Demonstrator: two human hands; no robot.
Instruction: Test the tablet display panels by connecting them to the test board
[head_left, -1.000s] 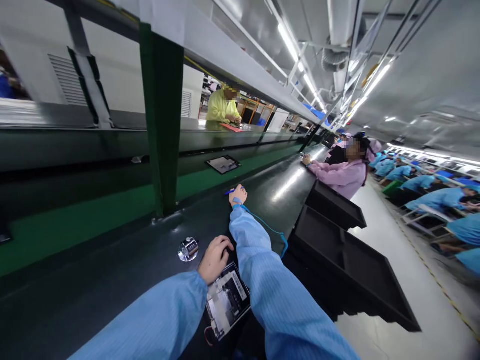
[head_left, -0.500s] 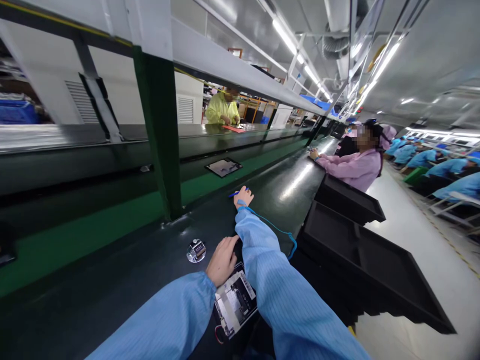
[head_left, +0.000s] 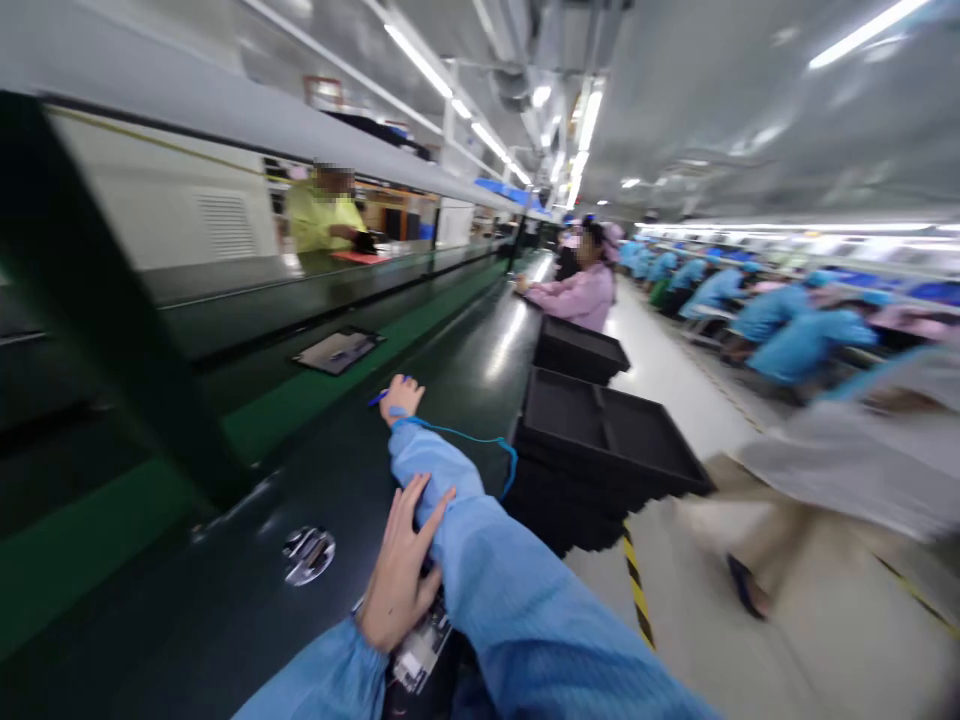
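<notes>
My right hand [head_left: 401, 397] is stretched far out over the dark worktop [head_left: 352, 470], closed on a blue pen [head_left: 379, 396], with a blue wrist strap and coiled cord [head_left: 480, 441] trailing from the wrist. My left hand [head_left: 400, 570] lies with its fingers extended, resting against my right sleeve and over a flat device with a white label [head_left: 416, 650], which it mostly hides. A small round silver counter [head_left: 308, 554] sits on the worktop just left of my left hand.
Black trays [head_left: 600, 425] hang off the bench's right edge. A flat device [head_left: 337, 350] lies on the green conveyor belt [head_left: 315, 390]. A person in pink sits further along the line, one in yellow beyond the belt. A blurred person passes in the aisle at right.
The view has swung right and blurred. My left hand opened and lifted from the device to my right sleeve. A person has walked into the aisle at right.
</notes>
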